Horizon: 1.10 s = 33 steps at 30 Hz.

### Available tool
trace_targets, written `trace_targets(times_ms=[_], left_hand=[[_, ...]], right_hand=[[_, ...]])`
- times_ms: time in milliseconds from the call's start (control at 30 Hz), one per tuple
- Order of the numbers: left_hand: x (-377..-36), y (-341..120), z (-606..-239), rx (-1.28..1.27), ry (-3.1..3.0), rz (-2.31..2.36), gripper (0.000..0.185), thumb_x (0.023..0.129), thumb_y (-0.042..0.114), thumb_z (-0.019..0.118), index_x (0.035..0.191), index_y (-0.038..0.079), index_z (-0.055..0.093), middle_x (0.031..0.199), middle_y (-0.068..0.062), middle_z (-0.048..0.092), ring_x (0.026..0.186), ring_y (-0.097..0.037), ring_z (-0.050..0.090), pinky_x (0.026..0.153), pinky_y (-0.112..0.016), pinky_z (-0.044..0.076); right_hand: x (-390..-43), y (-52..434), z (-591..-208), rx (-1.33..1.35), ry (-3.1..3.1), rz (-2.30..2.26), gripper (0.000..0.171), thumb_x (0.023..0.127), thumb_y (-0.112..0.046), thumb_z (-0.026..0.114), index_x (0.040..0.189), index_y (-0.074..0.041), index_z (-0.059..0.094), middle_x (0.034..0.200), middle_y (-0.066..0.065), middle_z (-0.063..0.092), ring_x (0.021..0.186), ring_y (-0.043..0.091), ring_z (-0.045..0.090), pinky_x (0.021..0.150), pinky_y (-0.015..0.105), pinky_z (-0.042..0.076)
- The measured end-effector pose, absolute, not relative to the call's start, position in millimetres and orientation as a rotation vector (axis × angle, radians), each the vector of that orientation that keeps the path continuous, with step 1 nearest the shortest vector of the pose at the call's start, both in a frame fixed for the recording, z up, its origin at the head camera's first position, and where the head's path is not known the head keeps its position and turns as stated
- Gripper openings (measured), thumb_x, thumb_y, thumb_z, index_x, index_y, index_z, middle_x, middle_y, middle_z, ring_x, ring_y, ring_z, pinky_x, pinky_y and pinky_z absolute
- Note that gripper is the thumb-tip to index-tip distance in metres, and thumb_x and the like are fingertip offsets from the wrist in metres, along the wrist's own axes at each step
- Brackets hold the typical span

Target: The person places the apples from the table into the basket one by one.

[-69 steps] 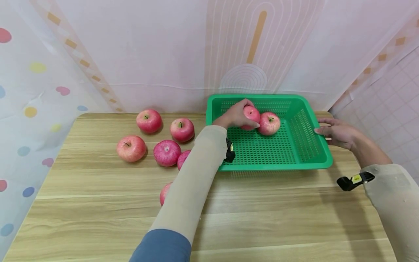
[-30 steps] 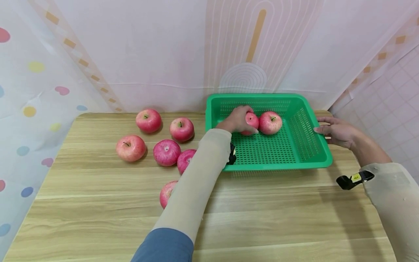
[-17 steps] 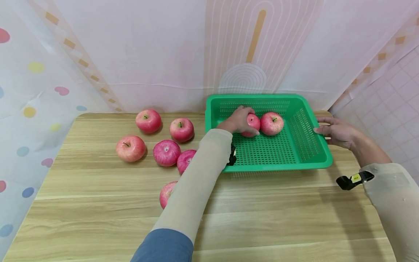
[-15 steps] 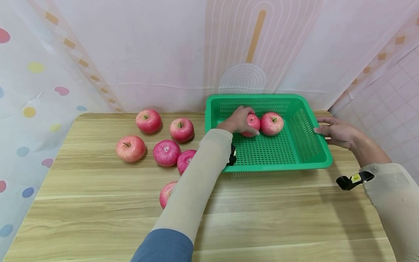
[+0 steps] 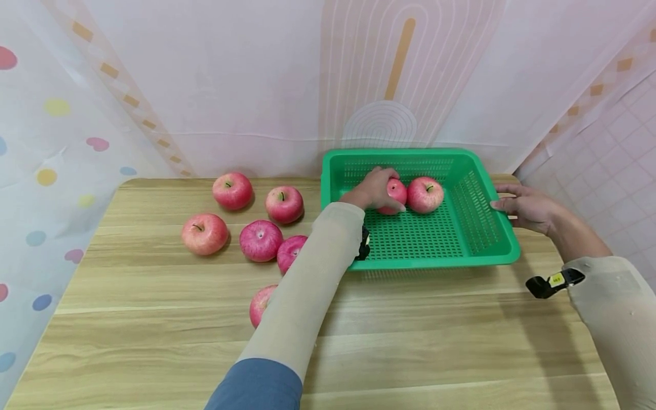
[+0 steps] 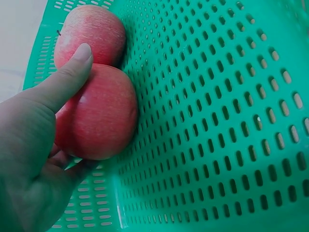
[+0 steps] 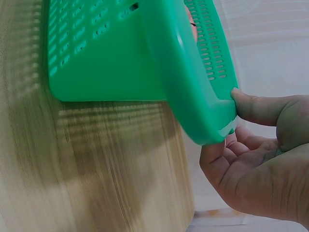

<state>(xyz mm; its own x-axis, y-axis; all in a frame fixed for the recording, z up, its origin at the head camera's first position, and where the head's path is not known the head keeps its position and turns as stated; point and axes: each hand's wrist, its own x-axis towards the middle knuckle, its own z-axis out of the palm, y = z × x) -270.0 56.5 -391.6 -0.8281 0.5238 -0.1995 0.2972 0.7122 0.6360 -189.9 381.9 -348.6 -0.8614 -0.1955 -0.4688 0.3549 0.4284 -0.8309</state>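
My left hand (image 5: 373,189) grips a red apple (image 6: 104,113) down inside the green plastic basket (image 5: 430,263). The thumb lies over the apple's top and the fingers curl round its far side, as the left wrist view shows. Right beside it in the basket sits a second apple (image 5: 425,195), paler, with its stem showing. At the basket's right end, my right hand (image 5: 530,209) pinches the rim (image 7: 186,82), thumb on the inner side and fingers bent underneath.
Several apples lie on the wooden table (image 5: 154,319) left of the basket, among them a pale red apple (image 5: 205,234) and a magenta apple (image 5: 261,241). My left sleeve (image 5: 302,296) partly covers a near apple (image 5: 261,304). A patterned wall covering (image 5: 246,80) stands behind.
Since the earliest frame, the left hand has lowered slightly with its apple, and the stemmed apple has shifted a little right. Over the last half second almost nothing moves. The right hand stays at the rim.
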Motion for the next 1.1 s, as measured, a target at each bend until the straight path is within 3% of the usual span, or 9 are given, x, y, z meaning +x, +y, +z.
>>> trace_targets(times_ms=[333, 500, 667, 1100], left_hand=[[-270, 58, -385, 0.640, 2.545, 0.820, 0.080, 0.086, 0.042, 0.081, 0.150, 0.011, 0.044, 0.146, -0.009, 0.044, 0.131, -0.021, 0.044, 0.099, -0.032, 0.050], [-272, 57, -376, 0.667, 2.560, 0.803, 0.073, 0.094, 0.049, 0.070, 0.150, 0.009, 0.044, 0.150, -0.010, 0.044, 0.141, -0.023, 0.037, 0.107, -0.032, 0.044], [-274, 58, -361, 0.719, 2.536, 0.805, 0.070, 0.099, 0.051, 0.061, 0.151, 0.008, 0.042, 0.151, -0.009, 0.042, 0.138, -0.020, 0.040, 0.108, -0.032, 0.043], [-273, 62, -324, 0.920, 2.479, 0.733, 0.074, 0.100, 0.052, 0.059, 0.154, 0.006, 0.038, 0.157, -0.006, 0.041, 0.145, -0.018, 0.036, 0.114, -0.030, 0.037]], right_hand=[[-190, 382, -348, 0.134, 2.178, -1.443, 0.051, 0.109, -0.011, 0.046, 0.152, 0.002, 0.022, 0.099, -0.012, 0.062, 0.090, 0.004, 0.063, 0.081, 0.029, 0.056], [-191, 381, -347, 0.138, 2.175, -1.450, 0.048, 0.109, -0.010, 0.047, 0.150, 0.001, 0.025, 0.098, -0.012, 0.062, 0.090, 0.004, 0.063, 0.081, 0.029, 0.056], [-193, 382, -348, 0.135, 2.171, -1.446, 0.050, 0.109, -0.011, 0.046, 0.151, 0.001, 0.023, 0.099, -0.011, 0.063, 0.090, 0.004, 0.064, 0.080, 0.029, 0.056], [-193, 383, -348, 0.133, 2.175, -1.424, 0.054, 0.109, -0.012, 0.045, 0.153, 0.003, 0.019, 0.100, -0.011, 0.062, 0.090, 0.004, 0.064, 0.081, 0.030, 0.056]])
